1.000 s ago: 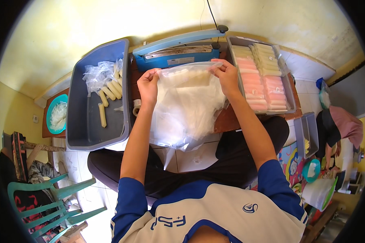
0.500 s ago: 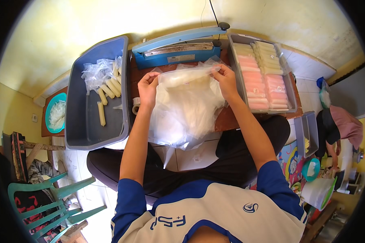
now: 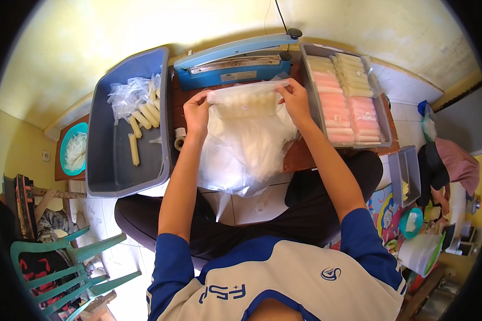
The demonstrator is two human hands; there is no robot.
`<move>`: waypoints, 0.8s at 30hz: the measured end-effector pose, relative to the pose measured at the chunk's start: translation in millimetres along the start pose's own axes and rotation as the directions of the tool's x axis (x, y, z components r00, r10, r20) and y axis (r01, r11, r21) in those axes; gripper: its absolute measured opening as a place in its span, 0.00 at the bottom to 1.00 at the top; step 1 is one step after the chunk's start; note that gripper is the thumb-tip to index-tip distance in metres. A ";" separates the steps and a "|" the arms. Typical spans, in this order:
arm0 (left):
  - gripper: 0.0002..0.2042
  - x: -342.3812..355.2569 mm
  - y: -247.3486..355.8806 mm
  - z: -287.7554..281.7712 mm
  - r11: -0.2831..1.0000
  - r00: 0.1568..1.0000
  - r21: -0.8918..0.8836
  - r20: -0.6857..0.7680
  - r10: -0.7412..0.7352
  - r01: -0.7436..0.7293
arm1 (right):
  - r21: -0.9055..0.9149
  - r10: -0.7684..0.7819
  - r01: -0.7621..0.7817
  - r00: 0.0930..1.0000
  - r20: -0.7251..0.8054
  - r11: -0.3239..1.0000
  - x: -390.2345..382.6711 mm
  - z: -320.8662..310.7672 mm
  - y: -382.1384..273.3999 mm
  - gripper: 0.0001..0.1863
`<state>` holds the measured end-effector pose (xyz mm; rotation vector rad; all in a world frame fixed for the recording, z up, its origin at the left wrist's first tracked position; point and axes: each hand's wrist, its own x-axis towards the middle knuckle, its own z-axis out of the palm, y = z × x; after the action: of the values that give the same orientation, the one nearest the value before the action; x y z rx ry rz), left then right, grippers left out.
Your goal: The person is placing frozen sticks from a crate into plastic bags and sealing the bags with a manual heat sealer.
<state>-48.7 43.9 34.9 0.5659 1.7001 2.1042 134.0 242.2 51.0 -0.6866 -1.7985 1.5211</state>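
Observation:
Between my hands hangs a clear plastic bag with a row of pale cream sticks inside. My left hand pinches the left corner of its upper edge. The right corner is gripped between the fingers of my right hand, so the edge is stretched across. Under the bag lies a heap of loose clear plastic bags, spilling over the table's near side. Just beyond stands a blue impulse sealer with its long arm raised at an angle.
At left, a grey tub holds loose cream sticks and crumpled plastic. A tape roll sits beside it. To the right, a grey crate carries packed pink and cream bundles. Another person works far right.
The bag has been raised and its upper edge drawn flat, so the row of sticks now shows clearly. My right hand has shifted slightly up and left.

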 end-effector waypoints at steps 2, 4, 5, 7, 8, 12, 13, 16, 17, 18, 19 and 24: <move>0.08 -1.0 0.0 4.4 0.999 0.999 -0.039 -0.043 0.034 -0.035 | 0.118 0.000 0.000 1.000 -0.002 0.993 -2.8 2.3 -2.0 0.04; 0.07 -2.9 1.8 4.2 0.998 0.998 -0.033 -0.045 0.055 -0.056 | 0.107 -0.038 0.040 0.999 -0.017 0.993 -5.5 0.9 -4.4 0.04; 0.07 -6.7 3.5 4.5 0.997 0.997 -0.026 -0.048 0.068 -0.070 | 0.094 -0.070 0.073 0.997 -0.030 0.993 -9.0 -0.2 -5.0 0.03; 0.07 -11.9 7.9 3.7 0.995 0.995 0.001 -0.024 0.096 -0.096 | 0.043 -0.072 0.073 0.997 -0.022 0.996 -14.5 -5.1 -6.9 0.04; 0.06 -14.6 11.3 1.9 0.991 0.992 0.031 -0.002 0.130 -0.130 | -0.001 -0.079 0.079 0.997 -0.009 0.997 -17.4 -5.1 -10.5 0.04; 0.06 -22.3 12.6 -2.2 0.995 0.995 0.021 0.008 0.098 -0.098 | 0.035 0.032 -0.031 0.998 -0.050 0.999 -28.9 -1.6 -14.6 0.05; 0.06 -20.5 12.1 -3.4 0.999 1.000 0.019 0.012 0.027 -0.027 | 0.061 0.095 -0.094 0.995 -0.008 0.994 -25.9 -2.2 -6.4 0.06; 0.07 -13.2 -2.8 -0.4 0.993 0.993 0.022 -0.018 -0.117 0.117 | 0.132 0.211 -0.214 0.977 0.039 0.968 -19.5 0.9 19.3 0.08; 0.07 -9.4 -12.5 1.0 0.982 0.981 0.027 -0.053 -0.186 0.188 | 0.181 0.264 -0.268 0.963 0.046 0.946 -16.8 2.0 31.4 0.09; 0.07 -4.7 -22.5 7.4 0.982 0.981 0.024 -0.039 -0.189 0.190 | 0.179 0.264 -0.265 0.964 0.032 0.947 -11.9 -3.3 52.8 0.09; 0.07 0.1 -29.5 12.6 0.975 0.977 0.062 -0.056 -0.208 0.211 | -0.012 0.176 -0.176 0.984 0.011 0.984 -5.7 -8.2 75.6 0.11; 0.07 19.6 -74.8 -10.1 0.972 0.964 0.101 -0.185 -0.190 0.211 | -0.582 -0.034 0.104 0.991 0.131 0.806 -16.0 -5.2 95.5 0.18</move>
<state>-67.8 60.7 -38.7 0.2343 1.9027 1.9651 145.2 250.6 -45.0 -0.8181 -2.3885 0.9492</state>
